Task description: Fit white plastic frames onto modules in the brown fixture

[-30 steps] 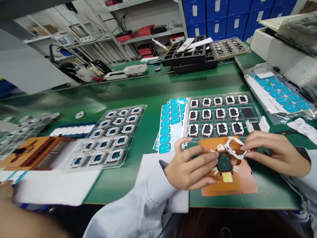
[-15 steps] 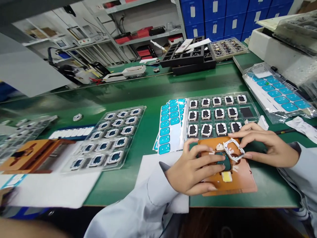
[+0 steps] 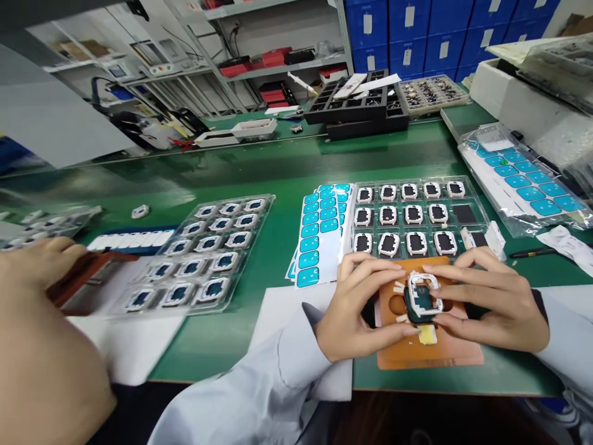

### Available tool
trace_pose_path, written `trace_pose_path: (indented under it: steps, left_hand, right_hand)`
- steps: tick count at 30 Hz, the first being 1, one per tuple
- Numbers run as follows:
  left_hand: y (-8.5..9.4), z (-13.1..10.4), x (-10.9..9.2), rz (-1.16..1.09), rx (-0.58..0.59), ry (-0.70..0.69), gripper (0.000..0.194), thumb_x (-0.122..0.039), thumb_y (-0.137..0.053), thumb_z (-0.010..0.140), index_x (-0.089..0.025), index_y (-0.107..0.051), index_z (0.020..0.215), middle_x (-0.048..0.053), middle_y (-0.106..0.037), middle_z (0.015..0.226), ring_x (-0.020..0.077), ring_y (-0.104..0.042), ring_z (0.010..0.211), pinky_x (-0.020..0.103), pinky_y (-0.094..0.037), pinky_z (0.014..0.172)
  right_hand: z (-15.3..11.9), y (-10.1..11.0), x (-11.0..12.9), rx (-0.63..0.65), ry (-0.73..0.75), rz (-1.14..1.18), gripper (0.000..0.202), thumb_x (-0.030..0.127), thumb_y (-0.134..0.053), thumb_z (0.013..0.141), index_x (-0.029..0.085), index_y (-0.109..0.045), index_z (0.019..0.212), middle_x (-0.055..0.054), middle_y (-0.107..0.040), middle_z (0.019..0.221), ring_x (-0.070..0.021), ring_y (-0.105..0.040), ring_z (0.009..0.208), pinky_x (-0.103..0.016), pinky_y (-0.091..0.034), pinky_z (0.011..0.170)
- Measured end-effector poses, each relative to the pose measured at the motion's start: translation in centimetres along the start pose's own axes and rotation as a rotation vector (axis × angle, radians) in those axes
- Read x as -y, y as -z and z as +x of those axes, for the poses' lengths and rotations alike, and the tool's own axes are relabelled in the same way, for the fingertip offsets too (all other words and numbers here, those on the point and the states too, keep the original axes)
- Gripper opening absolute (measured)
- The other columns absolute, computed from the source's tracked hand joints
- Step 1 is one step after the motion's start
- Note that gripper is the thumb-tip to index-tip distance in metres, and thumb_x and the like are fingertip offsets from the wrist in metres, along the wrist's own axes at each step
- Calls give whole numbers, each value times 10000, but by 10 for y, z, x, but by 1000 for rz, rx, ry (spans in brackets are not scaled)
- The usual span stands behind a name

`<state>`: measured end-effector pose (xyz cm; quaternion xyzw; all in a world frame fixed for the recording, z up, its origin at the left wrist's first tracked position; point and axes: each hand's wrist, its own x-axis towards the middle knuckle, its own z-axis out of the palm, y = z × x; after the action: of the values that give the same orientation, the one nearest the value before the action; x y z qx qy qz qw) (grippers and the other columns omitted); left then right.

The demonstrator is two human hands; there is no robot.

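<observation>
Green benchtop fills the head view. Over the orange jig, the right hand pinches the white frame above a dark panel; I cannot tell whether the left hand's curved fingers grip anything. Uneven pressure could skew the frame; the parts tray crowds the jig's far edge.

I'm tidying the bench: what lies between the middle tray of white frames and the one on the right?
The head view shows overlapping sheets of blue stickers beside the right-hand tray, then green tabletop up to the middle tray.
</observation>
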<state>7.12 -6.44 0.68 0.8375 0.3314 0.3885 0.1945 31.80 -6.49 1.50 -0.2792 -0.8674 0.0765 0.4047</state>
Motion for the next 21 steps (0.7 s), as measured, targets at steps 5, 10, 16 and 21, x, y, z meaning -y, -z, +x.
trace_pose_path:
  steps: [5, 10, 16, 21]
  left_hand:
    - [-5, -4, 2, -52, 58, 42, 636, -567, -750, 750, -241, -580, 1269, 106, -606, 1227, 273, -475, 1136, 474, -376, 1017]
    - [-6, -4, 2, -35, 88, 50, 558, -512, -749, 776, -258, -598, 1250, 93, -574, 1268, 275, -449, 1160, 499, -347, 1046]
    - [-1, -5, 8, 38, 123, -6, 508, -509, -727, 798, -288, -619, 1242, 87, -534, 1330, 302, -372, 1230, 539, -307, 1070]
    - [-1, -4, 12, -120, 298, -5, 682, -721, -557, 810, -395, -497, 1406, 70, -302, 1513, 338, -282, 1346, 585, -183, 1151]
  right_hand:
    - [-2, -6, 5, 6, -16, 0, 132, 297, -697, 850, 280, -683, 981, -50, -742, 1096, -245, -597, 780, -445, -449, 661]
    - [-4, -5, 7, 45, -10, -26, 118, 245, -682, 866, 248, -665, 982, -61, -731, 1129, -233, -598, 801, -428, -447, 676]
    - [-5, -6, 9, 53, 16, -70, 53, 247, -666, 877, 221, -630, 908, -71, -738, 1085, -223, -583, 799, -425, -424, 698]
    - [-8, -9, 8, 70, -98, -11, 201, 258, -644, 875, 250, -585, 1067, -73, -719, 1088, -228, -574, 839, -414, -448, 727]
